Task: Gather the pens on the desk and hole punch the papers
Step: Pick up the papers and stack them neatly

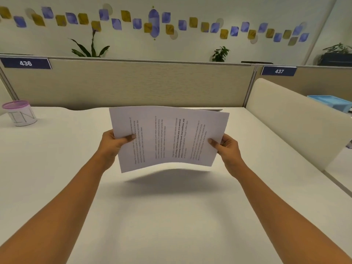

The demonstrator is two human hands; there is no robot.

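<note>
Both hands hold the printed papers (169, 138) in the air above the middle of the tabletop (171, 216), somewhat nearer to its far edge. The left hand (112, 143) pinches the left short side with the thumb on top, and the right hand (228, 149) pinches the right short side in the same way. The sheets are turned sideways and bow upward between the two grips. At the far right corner a lower sheet shows a little past the top one, so the stack seems not fully squared. A pink-rimmed cup (21, 115) marked "IN" stands at the far left edge of the tabletop. No hole punch and no pens are in view.

The main risk, I think, is punching while the sheets are uneven, because then the holes would not line up. The grips are only at the edges, so an inner sheet may slide out. If the hands come closer together, the bow may become a crease.
</note>
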